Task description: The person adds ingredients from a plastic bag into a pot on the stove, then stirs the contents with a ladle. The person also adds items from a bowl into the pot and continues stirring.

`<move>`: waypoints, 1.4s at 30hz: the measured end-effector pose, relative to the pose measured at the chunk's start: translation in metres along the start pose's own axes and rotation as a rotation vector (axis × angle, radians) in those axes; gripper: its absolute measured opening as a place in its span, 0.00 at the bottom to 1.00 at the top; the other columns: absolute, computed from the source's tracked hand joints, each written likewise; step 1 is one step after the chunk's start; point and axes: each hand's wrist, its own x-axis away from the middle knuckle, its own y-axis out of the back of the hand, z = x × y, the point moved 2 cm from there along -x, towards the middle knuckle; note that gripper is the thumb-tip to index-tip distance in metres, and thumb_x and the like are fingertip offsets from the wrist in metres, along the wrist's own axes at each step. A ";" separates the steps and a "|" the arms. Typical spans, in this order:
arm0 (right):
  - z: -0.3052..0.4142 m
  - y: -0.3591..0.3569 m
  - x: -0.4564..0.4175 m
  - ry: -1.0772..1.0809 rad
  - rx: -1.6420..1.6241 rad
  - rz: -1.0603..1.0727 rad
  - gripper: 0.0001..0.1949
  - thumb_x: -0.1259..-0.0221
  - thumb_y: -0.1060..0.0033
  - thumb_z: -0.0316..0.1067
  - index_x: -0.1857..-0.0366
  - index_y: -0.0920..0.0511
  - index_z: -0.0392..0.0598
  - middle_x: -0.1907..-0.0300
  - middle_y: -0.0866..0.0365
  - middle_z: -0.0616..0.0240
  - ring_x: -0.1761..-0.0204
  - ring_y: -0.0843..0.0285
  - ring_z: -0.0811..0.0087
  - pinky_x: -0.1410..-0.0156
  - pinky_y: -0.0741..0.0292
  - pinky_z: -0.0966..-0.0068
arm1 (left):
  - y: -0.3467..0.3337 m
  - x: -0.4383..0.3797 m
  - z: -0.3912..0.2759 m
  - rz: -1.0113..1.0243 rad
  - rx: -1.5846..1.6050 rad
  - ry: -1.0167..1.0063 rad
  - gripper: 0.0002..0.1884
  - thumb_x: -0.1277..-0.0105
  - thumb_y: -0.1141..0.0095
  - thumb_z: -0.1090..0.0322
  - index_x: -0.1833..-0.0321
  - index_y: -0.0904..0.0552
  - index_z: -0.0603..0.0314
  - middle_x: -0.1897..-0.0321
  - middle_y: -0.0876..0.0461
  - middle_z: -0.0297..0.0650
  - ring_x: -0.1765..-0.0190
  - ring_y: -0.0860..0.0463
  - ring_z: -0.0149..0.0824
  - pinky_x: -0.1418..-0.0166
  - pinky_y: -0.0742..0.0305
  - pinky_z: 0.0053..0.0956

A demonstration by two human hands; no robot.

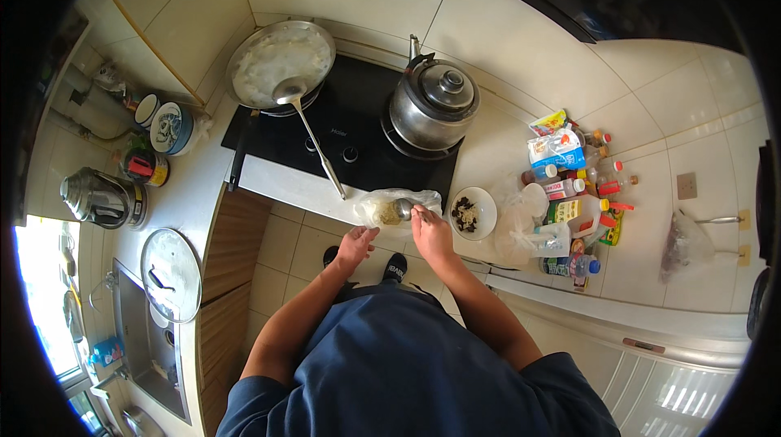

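My right hand (431, 228) grips the handle of a metal spoon (403, 209), whose bowl is at the mouth of a clear plastic bag (422, 198). Inside the bag is a pale, grainy substance (388, 213). My left hand (354, 247) is at the bag's near left edge, fingers bent; its hold on the plastic is partly hidden. Just right of the bag stands a white bowl (486, 212) with dark and pale bits in it. A long-handled metal ladle (318, 143) rests with its head over a wok (235, 84) of cloudy, foamy liquid.
A steel kettle (427, 119) sits on the right of the black hob (366, 95). Bottles (586, 214) and bags crowd the right counter. At left are a glass lid (171, 275) beside the sink (137, 339), an electric kettle (97, 198) and stacked bowls (172, 128).
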 end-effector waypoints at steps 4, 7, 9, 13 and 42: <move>-0.001 -0.002 -0.001 0.014 -0.026 -0.003 0.10 0.26 0.41 0.34 0.54 0.15 0.41 0.68 0.11 0.49 0.71 0.12 0.50 0.66 0.15 0.59 | 0.002 0.001 0.000 -0.005 -0.002 -0.011 0.20 0.26 0.41 0.47 0.48 0.17 0.58 0.56 0.17 0.34 0.60 0.17 0.29 0.61 0.21 0.26; 0.002 0.001 0.000 -0.057 0.014 0.038 0.09 0.27 0.40 0.31 0.60 0.14 0.36 0.59 0.09 0.53 0.64 0.11 0.52 0.60 0.14 0.61 | 0.006 -0.001 0.001 -0.004 0.007 -0.014 0.27 0.30 0.38 0.45 0.42 0.18 0.62 0.57 0.16 0.35 0.61 0.18 0.29 0.62 0.22 0.26; 0.005 0.006 -0.002 -0.018 -0.009 -0.018 0.09 0.27 0.39 0.31 0.60 0.14 0.36 0.60 0.10 0.52 0.64 0.11 0.51 0.61 0.14 0.60 | 0.007 -0.002 0.002 -0.001 0.015 -0.010 0.30 0.32 0.36 0.44 0.38 0.18 0.64 0.57 0.16 0.35 0.61 0.18 0.29 0.62 0.22 0.25; 0.011 0.012 -0.005 -0.056 -0.010 -0.032 0.09 0.28 0.39 0.32 0.60 0.14 0.36 0.63 0.10 0.48 0.66 0.11 0.49 0.61 0.15 0.59 | 0.008 -0.002 0.001 0.008 0.014 -0.001 0.30 0.32 0.36 0.44 0.39 0.18 0.64 0.59 0.16 0.35 0.61 0.18 0.29 0.62 0.22 0.26; 0.015 0.052 -0.044 -0.188 -0.008 -0.101 0.12 0.23 0.42 0.36 0.61 0.16 0.39 0.78 0.15 0.59 0.73 0.11 0.67 0.66 0.20 0.68 | 0.148 0.032 0.042 -0.075 0.293 0.010 0.28 0.26 0.43 0.44 0.36 0.21 0.61 0.46 0.15 0.43 0.53 0.14 0.39 0.53 0.20 0.34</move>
